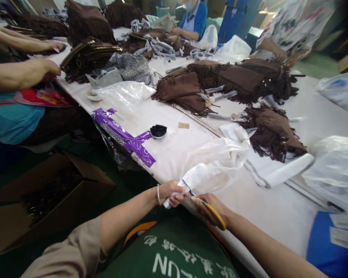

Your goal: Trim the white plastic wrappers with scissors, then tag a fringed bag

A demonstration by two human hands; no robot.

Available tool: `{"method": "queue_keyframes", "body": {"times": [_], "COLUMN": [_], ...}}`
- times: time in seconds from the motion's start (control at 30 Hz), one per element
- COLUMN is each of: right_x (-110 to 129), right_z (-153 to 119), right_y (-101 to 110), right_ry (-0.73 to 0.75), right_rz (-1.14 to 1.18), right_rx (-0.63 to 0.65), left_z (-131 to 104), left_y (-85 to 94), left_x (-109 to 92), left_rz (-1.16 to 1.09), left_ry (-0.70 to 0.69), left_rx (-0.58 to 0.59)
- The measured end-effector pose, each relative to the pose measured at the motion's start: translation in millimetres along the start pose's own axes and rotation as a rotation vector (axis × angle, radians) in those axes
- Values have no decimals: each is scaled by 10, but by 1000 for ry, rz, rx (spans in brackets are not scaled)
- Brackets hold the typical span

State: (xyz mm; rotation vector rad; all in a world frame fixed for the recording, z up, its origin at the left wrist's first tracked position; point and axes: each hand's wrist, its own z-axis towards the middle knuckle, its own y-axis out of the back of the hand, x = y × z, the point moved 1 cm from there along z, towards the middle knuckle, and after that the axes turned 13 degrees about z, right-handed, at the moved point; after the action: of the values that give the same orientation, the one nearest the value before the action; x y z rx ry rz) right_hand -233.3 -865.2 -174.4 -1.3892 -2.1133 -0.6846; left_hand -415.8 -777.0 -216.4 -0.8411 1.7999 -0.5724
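Note:
My left hand [172,193] is closed around one bunched end of a white plastic sheet [201,173], near the table's front edge. The rest of this thin sheet spreads over the table, away from me. In my right hand [210,208] are scissors [214,216] with yellow-orange handles, my fingers wrapped around them. Their dark blades meet the white plastic right beside my left fingers. Whether the blades are fully closed is too small to tell. Just beyond lie a small bowl of black material [158,131] and a tan tag [183,125].
Brown fringed bags [179,85] lie across the table, with a rolled white sheet [290,172] at right. Purple tape [139,146] marks the left edge. An open cardboard box [84,189] sits on the floor. Other people work at left and across the table.

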Motion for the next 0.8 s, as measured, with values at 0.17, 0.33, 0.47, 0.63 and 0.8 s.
{"method": "queue_keyframes", "body": {"times": [0.17,0.33,0.47,0.63,0.8], "right_x": [37,29,58,105,75], "right_z": [-45,-79,-103,-201,-302], "right_y": [-79,-86,-102,-111,-115], "right_ry": [176,152,176,155,114], "right_rz": [-150,-197,-281,-259,-163], "right_rx": [-88,-121,-133,-116,-49], "left_z": [-47,-93,-144,-197,-199], "left_y": [-30,-118,-193,-295,-351], "left_x": [-51,-26,41,22,-35], "left_rz": [104,506,790,986,1011], "left_ry": [-12,-89,-150,-202,-262], "left_rx": [-66,-413,-676,-775,-802]}}
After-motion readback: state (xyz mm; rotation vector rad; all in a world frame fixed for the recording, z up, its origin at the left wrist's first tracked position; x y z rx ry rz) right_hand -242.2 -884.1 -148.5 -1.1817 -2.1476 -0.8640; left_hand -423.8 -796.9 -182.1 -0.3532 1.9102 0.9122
